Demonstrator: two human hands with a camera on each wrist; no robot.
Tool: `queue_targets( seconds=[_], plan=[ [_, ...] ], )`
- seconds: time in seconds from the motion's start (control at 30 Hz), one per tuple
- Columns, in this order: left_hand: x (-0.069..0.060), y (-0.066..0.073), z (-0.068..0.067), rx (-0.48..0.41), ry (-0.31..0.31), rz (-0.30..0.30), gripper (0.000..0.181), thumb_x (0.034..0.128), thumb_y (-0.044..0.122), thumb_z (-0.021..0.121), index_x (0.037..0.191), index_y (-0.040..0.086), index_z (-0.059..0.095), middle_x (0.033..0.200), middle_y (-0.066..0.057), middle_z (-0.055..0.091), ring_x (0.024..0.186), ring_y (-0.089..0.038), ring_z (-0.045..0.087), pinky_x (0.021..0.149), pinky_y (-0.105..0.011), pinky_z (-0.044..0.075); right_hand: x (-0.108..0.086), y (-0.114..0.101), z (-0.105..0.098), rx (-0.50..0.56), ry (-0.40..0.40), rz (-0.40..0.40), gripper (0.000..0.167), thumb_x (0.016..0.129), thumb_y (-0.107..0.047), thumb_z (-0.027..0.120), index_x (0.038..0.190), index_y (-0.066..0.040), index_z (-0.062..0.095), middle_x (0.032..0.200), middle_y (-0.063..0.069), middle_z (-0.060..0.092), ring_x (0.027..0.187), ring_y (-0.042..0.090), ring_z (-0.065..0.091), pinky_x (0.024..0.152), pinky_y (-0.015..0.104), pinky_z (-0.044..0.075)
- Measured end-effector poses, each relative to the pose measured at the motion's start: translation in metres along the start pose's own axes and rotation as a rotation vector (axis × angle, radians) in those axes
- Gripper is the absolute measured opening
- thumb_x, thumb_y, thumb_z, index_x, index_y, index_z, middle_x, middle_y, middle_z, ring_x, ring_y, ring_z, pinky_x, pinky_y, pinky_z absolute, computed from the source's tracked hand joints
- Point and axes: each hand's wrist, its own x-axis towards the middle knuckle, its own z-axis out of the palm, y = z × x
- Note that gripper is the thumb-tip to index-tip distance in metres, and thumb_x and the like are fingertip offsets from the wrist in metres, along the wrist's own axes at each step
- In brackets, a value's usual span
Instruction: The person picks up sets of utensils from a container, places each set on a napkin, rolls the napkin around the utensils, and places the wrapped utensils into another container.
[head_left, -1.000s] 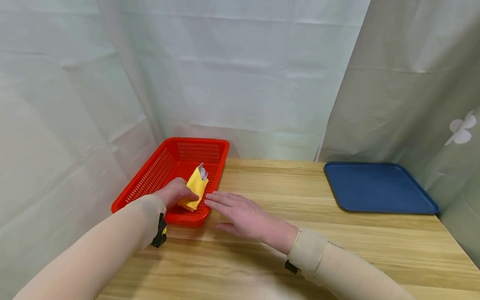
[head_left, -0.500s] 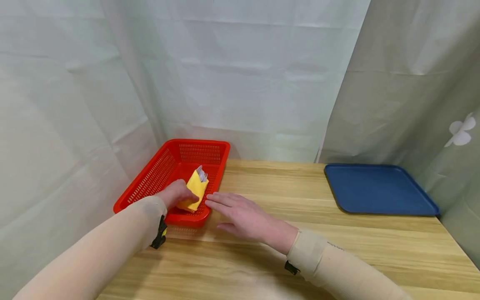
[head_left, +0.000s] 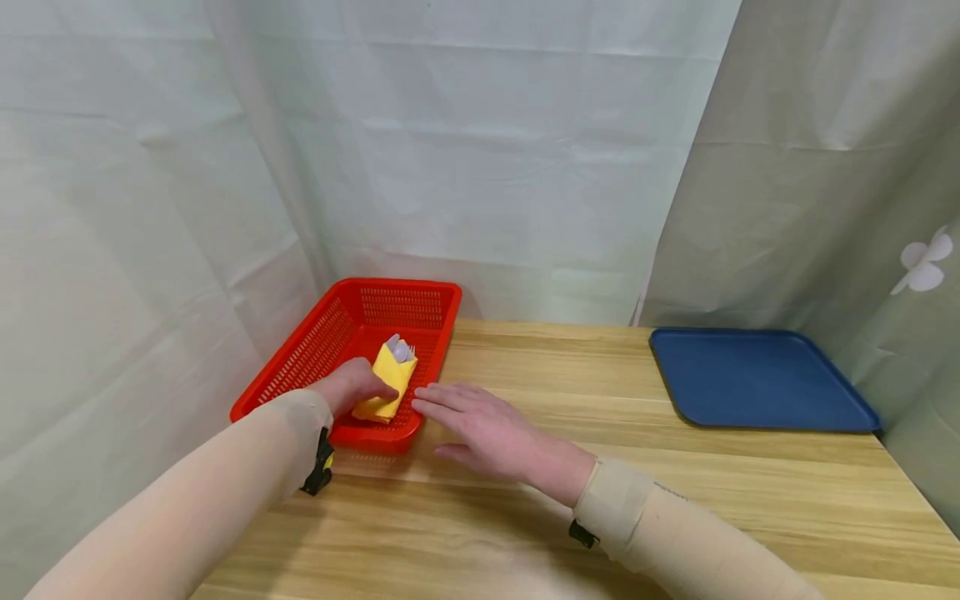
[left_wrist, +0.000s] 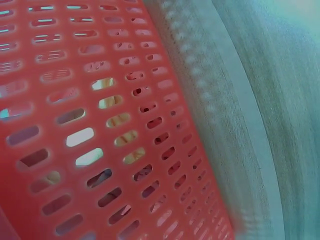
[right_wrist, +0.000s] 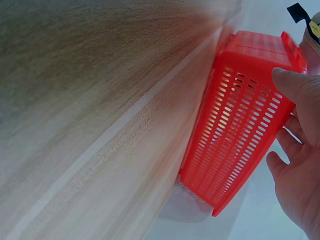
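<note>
In the head view, a folded yellow napkin (head_left: 393, 375) holds light purple-grey cutlery (head_left: 401, 350), with a knife, spoon and fork end showing. My left hand (head_left: 351, 383) reaches into the red basket (head_left: 258, 393) and pinches the napkin, thumb on top; its other fingers are hidden. Flat on the table, the basket surrounds napkin and hand. With fingers fairly straight, my right hand (head_left: 487, 432) is at the basket's near right rim, fingertips at the edge. From the right wrist, the same hand (right_wrist: 302, 170) appears beside the basket's slotted wall (right_wrist: 232, 130).
A blue tray (head_left: 761, 379) lies at the back right of the wooden table (head_left: 555, 383). Pale curtains (head_left: 480, 150) hang behind and on both sides. The slotted basket wall (left_wrist: 75, 110) fills much of the left wrist view.
The napkin's cutlery end has turned slightly to the left and lower, and more of the spoon shows. Both hands have stayed almost in place.
</note>
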Motion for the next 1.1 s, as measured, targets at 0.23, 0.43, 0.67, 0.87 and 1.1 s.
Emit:
queue_targets(
  seconds=[0.23, 0.43, 0.67, 0.87, 1.1],
  plan=[
    [0.0003, 0.0001, -0.0029, 0.026, 0.003, 0.032, 0.078, 0.0966, 0.036, 0.082, 0.151, -0.005, 0.043, 0.140, -0.025, 0.056, 0.124, -0.040, 0.055, 0.116, -0.056, 0.047, 0.0015, 0.0012, -0.0002, -0.004, -0.006, 0.004, 0.076, 0.101, -0.035, 0.083, 0.167, -0.017, 0.050, 0.172, -0.001, 0.046, 0.160, 0.019, 0.040, 0.130, 0.041, 0.030],
    [0.0010, 0.0009, -0.0041, 0.016, 0.006, 0.030, 0.079, 0.0973, 0.036, 0.081, 0.152, -0.006, 0.043, 0.142, -0.026, 0.055, 0.126, -0.040, 0.054, 0.117, -0.057, 0.046, 0.0022, 0.0013, 0.0003, -0.002, -0.007, 0.008, 0.075, 0.101, -0.034, 0.083, 0.167, -0.016, 0.050, 0.172, -0.001, 0.046, 0.160, 0.020, 0.040, 0.131, 0.041, 0.027],
    [0.0022, 0.0020, -0.0062, 0.016, 0.001, 0.040, 0.080, 0.0993, 0.037, 0.080, 0.154, -0.008, 0.042, 0.146, -0.028, 0.055, 0.127, -0.041, 0.055, 0.118, -0.058, 0.045, 0.0023, 0.0035, 0.0008, -0.013, -0.012, 0.011, 0.075, 0.102, -0.035, 0.083, 0.167, -0.016, 0.050, 0.172, -0.001, 0.046, 0.161, 0.020, 0.039, 0.131, 0.041, 0.028],
    [-0.0010, 0.0065, -0.0092, 0.047, 0.005, 0.056, 0.085, 0.1014, 0.039, 0.077, 0.160, -0.009, 0.037, 0.153, -0.032, 0.050, 0.133, -0.044, 0.054, 0.119, -0.061, 0.044, 0.0026, 0.0057, 0.0012, -0.018, -0.015, 0.009, 0.076, 0.101, -0.035, 0.083, 0.167, -0.015, 0.050, 0.172, 0.000, 0.046, 0.160, 0.020, 0.040, 0.131, 0.041, 0.028],
    [-0.0001, 0.0094, -0.0104, 0.089, 0.008, 0.082, 0.088, 0.1097, 0.043, 0.061, 0.169, -0.009, 0.022, 0.167, -0.035, 0.034, 0.145, -0.050, 0.045, 0.124, -0.066, 0.034, 0.0015, 0.0075, 0.0003, 0.002, -0.016, 0.014, 0.081, 0.102, -0.038, 0.081, 0.170, -0.015, 0.044, 0.175, 0.001, 0.041, 0.162, 0.021, 0.036, 0.131, 0.042, 0.029]
  ],
)
